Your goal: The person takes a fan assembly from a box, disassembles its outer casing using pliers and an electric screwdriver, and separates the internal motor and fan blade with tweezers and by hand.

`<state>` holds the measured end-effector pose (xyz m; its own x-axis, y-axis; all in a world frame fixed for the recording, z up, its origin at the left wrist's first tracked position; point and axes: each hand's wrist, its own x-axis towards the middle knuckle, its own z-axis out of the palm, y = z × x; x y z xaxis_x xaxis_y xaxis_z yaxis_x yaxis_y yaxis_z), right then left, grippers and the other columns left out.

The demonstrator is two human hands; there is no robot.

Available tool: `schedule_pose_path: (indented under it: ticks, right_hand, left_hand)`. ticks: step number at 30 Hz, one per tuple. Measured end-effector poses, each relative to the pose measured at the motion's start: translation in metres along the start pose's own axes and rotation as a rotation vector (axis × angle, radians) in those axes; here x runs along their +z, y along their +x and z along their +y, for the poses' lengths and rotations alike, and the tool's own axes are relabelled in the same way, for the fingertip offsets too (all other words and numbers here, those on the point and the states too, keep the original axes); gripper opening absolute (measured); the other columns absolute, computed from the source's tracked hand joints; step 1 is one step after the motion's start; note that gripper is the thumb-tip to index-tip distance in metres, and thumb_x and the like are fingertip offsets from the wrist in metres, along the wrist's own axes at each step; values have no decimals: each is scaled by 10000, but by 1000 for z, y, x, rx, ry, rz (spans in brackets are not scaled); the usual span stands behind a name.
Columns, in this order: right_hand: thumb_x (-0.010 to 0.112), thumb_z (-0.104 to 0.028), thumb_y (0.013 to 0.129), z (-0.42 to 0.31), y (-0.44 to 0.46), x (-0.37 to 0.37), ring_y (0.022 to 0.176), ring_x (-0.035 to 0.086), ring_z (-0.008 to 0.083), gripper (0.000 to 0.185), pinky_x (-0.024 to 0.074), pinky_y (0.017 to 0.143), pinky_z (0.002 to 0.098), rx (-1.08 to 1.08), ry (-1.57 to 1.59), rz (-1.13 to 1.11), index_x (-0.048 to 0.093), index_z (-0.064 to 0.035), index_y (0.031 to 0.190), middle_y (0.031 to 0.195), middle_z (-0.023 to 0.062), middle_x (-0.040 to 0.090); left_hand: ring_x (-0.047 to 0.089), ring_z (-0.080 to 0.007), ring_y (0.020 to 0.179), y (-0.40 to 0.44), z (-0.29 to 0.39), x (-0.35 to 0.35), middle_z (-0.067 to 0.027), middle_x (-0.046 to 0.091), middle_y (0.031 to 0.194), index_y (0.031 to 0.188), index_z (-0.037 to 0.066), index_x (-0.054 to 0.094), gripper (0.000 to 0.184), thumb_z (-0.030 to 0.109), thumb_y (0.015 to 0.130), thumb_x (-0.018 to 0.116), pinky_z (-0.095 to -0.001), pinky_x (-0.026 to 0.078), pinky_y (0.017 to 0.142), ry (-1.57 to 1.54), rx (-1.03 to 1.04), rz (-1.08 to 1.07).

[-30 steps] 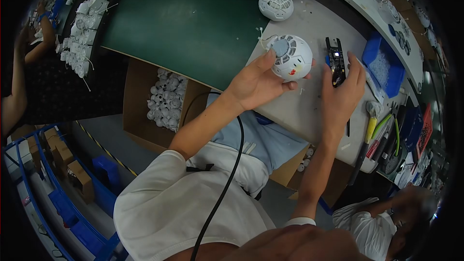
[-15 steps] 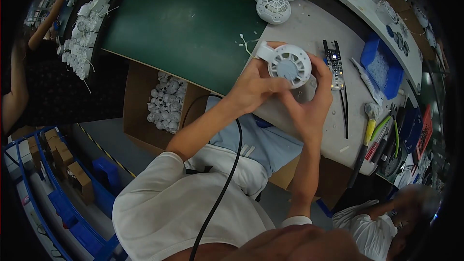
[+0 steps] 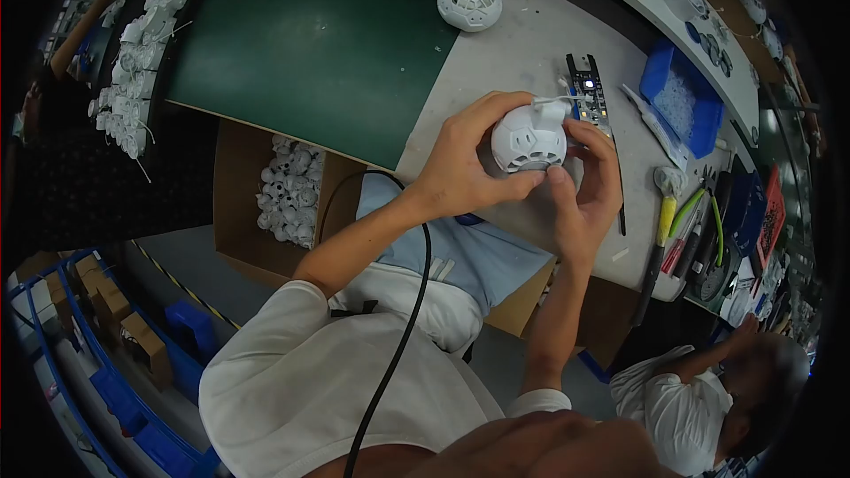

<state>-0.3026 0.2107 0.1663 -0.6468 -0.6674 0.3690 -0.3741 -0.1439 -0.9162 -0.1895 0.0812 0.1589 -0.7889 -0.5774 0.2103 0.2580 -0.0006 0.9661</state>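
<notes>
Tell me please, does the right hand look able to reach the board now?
Probably yes: the board lies just beyond the right hand, mostly uncovered, though that hand must first release the white shell.

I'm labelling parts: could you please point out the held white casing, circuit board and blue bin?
Held white casing [image 3: 529,138], head view: middle of its shell.
Circuit board [image 3: 593,105], head view: its face.
Blue bin [image 3: 709,128], head view: its wall.

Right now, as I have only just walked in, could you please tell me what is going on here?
A person is holding a white round housing between the left hand and the right hand, over a grey work surface. Just beyond the housing lies a dark circuit board with a lit spot on it. Two similar white housings rest near the top of the view, in neither hand.
</notes>
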Motion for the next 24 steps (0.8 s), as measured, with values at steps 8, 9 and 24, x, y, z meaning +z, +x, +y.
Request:
schedule_pose_path:
  ticks: [8,9,24]
  right_hand:
    - [710,-70,813,-2,1,-2,933,587,173,289,457,818,283,39,38,-24,641,10,1083,1059,105,636]
    - [710,-70,813,-1,0,-4,933,587,173,289,457,818,283,36,30,-15,641,10,1083,1059,105,636]
    - [656,23,847,-10,4,0,851,608,142,154,485,750,248,112,192,-72,695,36,995,966,102,664]
  left_hand:
    - [579,-203,895,0,0,-6,-107,567,982,1166,-9,569,612,213,647,805,-308,478,777,83,14,-32]
    - [570,-211,879,-1,2,-9,-105,555,973,1145,-5,571,589,210,645,795,-317,471,776,148,30,-57]
    - [567,-282,935,-2,5,4,-139,559,1093,1160,10,546,528,87,671,727,-350,457,856,93,142,-140]
